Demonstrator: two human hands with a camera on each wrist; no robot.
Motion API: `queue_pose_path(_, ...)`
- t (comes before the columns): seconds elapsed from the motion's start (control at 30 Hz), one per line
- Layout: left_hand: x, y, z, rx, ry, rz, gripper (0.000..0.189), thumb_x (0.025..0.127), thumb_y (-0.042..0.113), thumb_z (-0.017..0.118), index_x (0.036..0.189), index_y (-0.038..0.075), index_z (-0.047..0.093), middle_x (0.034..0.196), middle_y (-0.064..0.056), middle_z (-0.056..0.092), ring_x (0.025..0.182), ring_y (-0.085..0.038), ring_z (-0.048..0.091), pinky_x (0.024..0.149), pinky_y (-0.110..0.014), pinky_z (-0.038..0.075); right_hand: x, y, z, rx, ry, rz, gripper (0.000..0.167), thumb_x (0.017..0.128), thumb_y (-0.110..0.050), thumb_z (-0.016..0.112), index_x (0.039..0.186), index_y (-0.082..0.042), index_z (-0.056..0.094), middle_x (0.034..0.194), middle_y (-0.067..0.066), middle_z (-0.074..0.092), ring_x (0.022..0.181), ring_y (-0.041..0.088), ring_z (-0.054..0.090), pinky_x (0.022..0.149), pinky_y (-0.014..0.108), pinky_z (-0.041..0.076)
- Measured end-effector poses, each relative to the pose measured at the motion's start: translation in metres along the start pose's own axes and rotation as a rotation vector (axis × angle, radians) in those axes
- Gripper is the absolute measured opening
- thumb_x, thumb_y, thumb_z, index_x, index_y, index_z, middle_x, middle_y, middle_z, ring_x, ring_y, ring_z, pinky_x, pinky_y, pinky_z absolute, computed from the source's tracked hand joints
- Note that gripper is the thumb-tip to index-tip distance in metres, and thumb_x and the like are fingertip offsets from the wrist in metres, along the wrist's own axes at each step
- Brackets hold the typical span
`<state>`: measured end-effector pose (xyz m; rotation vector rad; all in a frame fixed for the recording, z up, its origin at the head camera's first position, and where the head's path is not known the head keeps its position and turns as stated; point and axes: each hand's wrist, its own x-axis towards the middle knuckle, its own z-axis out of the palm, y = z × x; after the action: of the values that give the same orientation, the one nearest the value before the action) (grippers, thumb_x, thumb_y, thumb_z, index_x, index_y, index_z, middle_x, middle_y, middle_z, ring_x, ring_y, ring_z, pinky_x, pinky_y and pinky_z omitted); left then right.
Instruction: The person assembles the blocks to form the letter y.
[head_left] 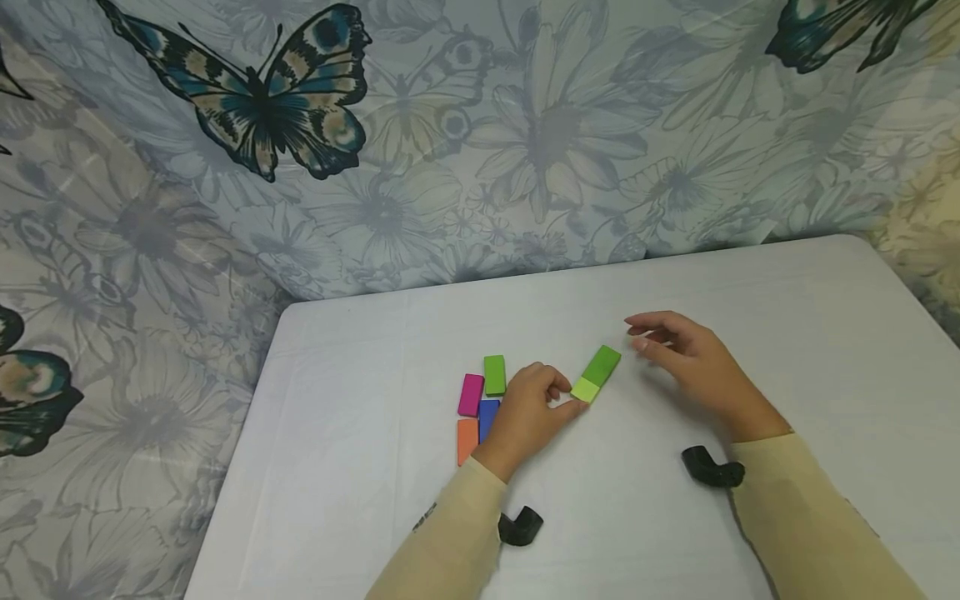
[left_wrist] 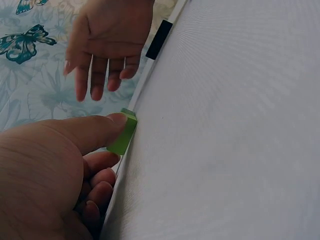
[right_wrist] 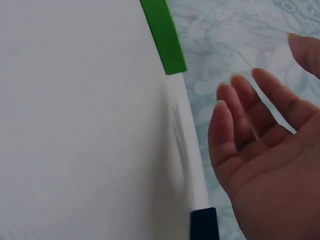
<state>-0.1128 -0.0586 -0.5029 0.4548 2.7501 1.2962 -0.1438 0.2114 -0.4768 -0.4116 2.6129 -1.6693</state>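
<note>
My left hand (head_left: 531, 410) pinches the lighter, lime-coloured end of a green block (head_left: 602, 365) over the white table. In the left wrist view the thumb lies across this block (left_wrist: 125, 137), and part of the fingers is hidden behind it. My right hand (head_left: 686, 364) hovers to the right of the block, fingers loosely bent, holding nothing. The right wrist view shows that hand (right_wrist: 270, 135) with its fingers spread apart. Beside my left hand lie a second green block (head_left: 494, 376), a magenta block (head_left: 470, 395), a blue block (head_left: 487, 414) and an orange block (head_left: 467, 440), the last two partly covered.
The white table (head_left: 360, 375) ends at the back against a floral, butterfly-patterned cloth (head_left: 420, 183). Black curved pieces (head_left: 520, 527) stick out at both sleeves. A dark rectangular piece (left_wrist: 159, 40) appears along the table edge in the left wrist view.
</note>
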Motion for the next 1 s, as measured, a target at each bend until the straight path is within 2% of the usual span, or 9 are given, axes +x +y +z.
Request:
queue_pose_path(0.1,0.000,0.000,0.000,0.003,0.000,0.005,0.025,0.093,0.026,0.092,0.105,0.013,0.074,0.094,0.008,0.059,0.090,-0.005,0.054,0.078,-0.020,0.050,-0.002,-0.002,-0.009,0.062,0.017,-0.023,0.036,0.112,-0.017,0.064,0.146,-0.003,0.064,0.133,0.016,0.068,0.109,0.020,0.068,0.088,0.019,0.052)
queue_pose_path(0.23,0.000,-0.001,0.001,0.002,0.000,0.010,0.024,0.093,0.025,0.092,0.104,0.013,0.074,0.093,0.008,0.058,0.089,-0.005,0.054,0.078,-0.020,0.049,-0.004,-0.002,-0.021,0.133,0.032,-0.041,0.035,0.114,-0.015,0.060,0.147,-0.004,0.064,0.134,0.012,0.069,0.113,0.017,0.067,0.091,0.020,0.052)
queue_pose_path(0.53,-0.001,-0.001,0.000,-0.004,-0.005,-0.004,0.024,0.093,0.025,0.091,0.105,0.013,0.074,0.093,0.009,0.058,0.089,-0.006,0.053,0.078,-0.021,0.050,-0.006,-0.002,-0.039,0.180,0.078,-0.072,0.036,0.118,-0.018,0.050,0.148,-0.003,0.063,0.133,0.012,0.068,0.113,0.023,0.065,0.091,0.025,0.052)
queue_pose_path(0.8,-0.001,-0.002,0.002,-0.002,0.001,-0.004,0.024,0.093,0.026,0.092,0.104,0.014,0.074,0.093,0.010,0.057,0.089,-0.006,0.053,0.077,-0.020,0.049,-0.007,0.002,-0.052,0.601,0.068,-0.163,0.054,0.121,-0.030,0.035,0.147,0.013,0.056,0.134,0.019,0.065,0.114,0.030,0.062,0.095,0.031,0.050)
queue_pose_path(0.9,0.000,-0.002,0.002,-0.007,0.003,0.005,0.024,0.093,0.025,0.092,0.104,0.014,0.074,0.093,0.009,0.057,0.089,-0.005,0.053,0.077,-0.020,0.050,-0.009,0.004,-0.058,0.641,0.079,-0.164,0.058,0.121,-0.034,0.035,0.147,0.015,0.055,0.131,0.016,0.067,0.113,0.027,0.063,0.094,0.032,0.050)
queue_pose_path(1.0,0.000,-0.002,0.002,-0.010,0.004,0.010,0.024,0.093,0.025,0.092,0.104,0.014,0.074,0.093,0.009,0.058,0.089,-0.005,0.053,0.077,-0.021,0.050,-0.010,0.007,-0.064,0.641,0.083,-0.176,0.052,0.121,-0.026,0.037,0.148,0.014,0.055,0.131,0.014,0.068,0.113,0.025,0.064,0.095,0.030,0.051)
